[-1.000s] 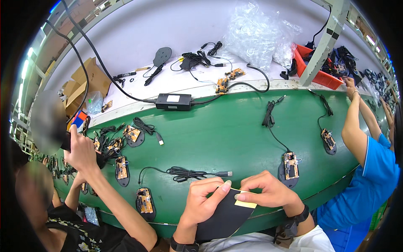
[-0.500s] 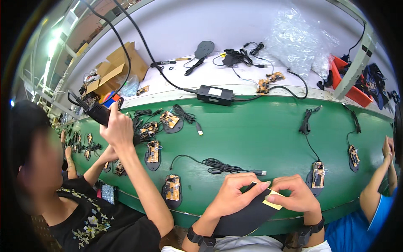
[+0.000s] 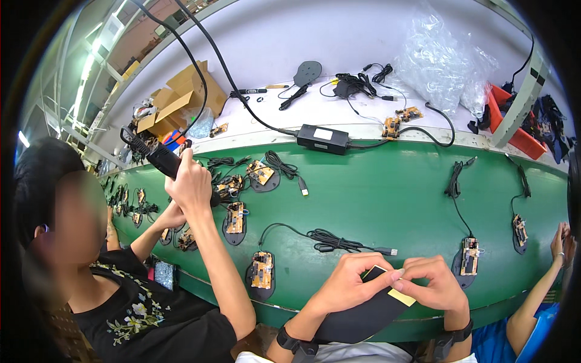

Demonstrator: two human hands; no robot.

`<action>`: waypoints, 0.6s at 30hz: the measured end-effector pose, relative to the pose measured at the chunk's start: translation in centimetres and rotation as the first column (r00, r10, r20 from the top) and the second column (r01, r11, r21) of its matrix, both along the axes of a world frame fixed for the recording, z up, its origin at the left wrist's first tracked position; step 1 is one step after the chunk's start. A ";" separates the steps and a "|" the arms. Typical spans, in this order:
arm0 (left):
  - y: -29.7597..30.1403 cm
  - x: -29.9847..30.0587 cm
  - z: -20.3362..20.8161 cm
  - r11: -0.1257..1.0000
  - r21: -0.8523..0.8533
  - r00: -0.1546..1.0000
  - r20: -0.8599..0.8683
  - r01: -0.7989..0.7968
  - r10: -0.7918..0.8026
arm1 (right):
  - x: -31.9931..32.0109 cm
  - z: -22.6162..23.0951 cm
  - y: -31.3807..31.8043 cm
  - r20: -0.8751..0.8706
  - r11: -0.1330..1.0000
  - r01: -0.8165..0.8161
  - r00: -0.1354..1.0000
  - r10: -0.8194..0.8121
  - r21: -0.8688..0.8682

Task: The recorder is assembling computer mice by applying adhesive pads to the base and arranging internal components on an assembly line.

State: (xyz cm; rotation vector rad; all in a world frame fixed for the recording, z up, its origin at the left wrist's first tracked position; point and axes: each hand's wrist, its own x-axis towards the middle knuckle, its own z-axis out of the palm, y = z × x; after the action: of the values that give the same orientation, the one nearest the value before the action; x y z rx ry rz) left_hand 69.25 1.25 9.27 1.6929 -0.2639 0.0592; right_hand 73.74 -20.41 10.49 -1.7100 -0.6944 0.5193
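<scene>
My left hand (image 3: 353, 282) grips a black sheet (image 3: 358, 319) by its upper edge, thumb on top. The sheet hangs tilted over the near edge of the bench. At its upper right corner my right hand (image 3: 439, 284) is closed in a pinch, thumb tip touching the left thumb. A pale yellow strip (image 3: 402, 296) shows under the right fingers; whether it is loose from the sheet I cannot tell. Just beyond the hands lies a coiled black cable (image 3: 339, 240) with a plug. A circuit board (image 3: 262, 270) on a dark base sits to the left.
More boards on dark bases (image 3: 469, 257) with cables lie along the green bench (image 3: 375, 190). A co-worker at left holds a black power tool (image 3: 163, 158). Another person's hands (image 3: 563, 245) are at right. The shelf behind carries a power adapter (image 3: 322, 139), cardboard box (image 3: 189, 91) and red bin (image 3: 525, 140).
The whole view has shifted slightly, so the scene sits further right. My thumbs have come together at the sheet's corner, and less of the yellow strip shows. The co-worker still holds the tool.
</scene>
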 end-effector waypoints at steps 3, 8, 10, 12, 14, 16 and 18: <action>0.6 0.0 -0.1 0.998 0.001 0.997 -0.040 0.068 -0.068 | 0.1 0.2 0.1 -0.002 1.000 -0.012 1.000 0.012 -0.008; 0.7 -0.2 -0.1 1.000 -0.002 0.998 -0.064 0.025 -0.025 | 0.3 0.6 -0.2 0.011 0.999 0.031 0.999 -0.031 0.014; 0.6 -0.4 0.1 1.000 0.010 0.998 -0.058 0.027 -0.026 | 0.5 0.6 -0.8 0.075 0.999 0.024 0.997 -0.026 0.032; 0.4 -0.5 0.2 0.999 0.022 0.998 -0.049 0.030 -0.029 | 0.5 0.5 -1.0 0.077 0.999 0.003 0.997 -0.006 0.038; 0.2 -0.8 0.4 0.999 0.032 0.999 -0.032 0.024 -0.023 | 0.3 0.6 -1.1 0.075 0.999 -0.016 0.997 0.013 0.041; 0.0 -1.5 1.0 0.998 0.047 0.999 -0.037 0.036 -0.034 | 0.0 0.8 -0.7 0.044 0.989 0.096 0.994 -0.102 0.110; -0.5 -2.3 1.4 0.996 0.053 0.997 -0.040 0.066 -0.064 | 0.4 -0.4 -1.5 -0.017 0.930 0.176 0.984 -0.180 0.323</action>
State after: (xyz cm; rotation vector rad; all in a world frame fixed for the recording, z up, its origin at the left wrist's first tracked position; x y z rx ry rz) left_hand 66.95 0.80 10.69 1.7364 -0.2935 -0.0289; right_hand 74.10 -21.92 10.04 -1.4493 -0.5899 0.2508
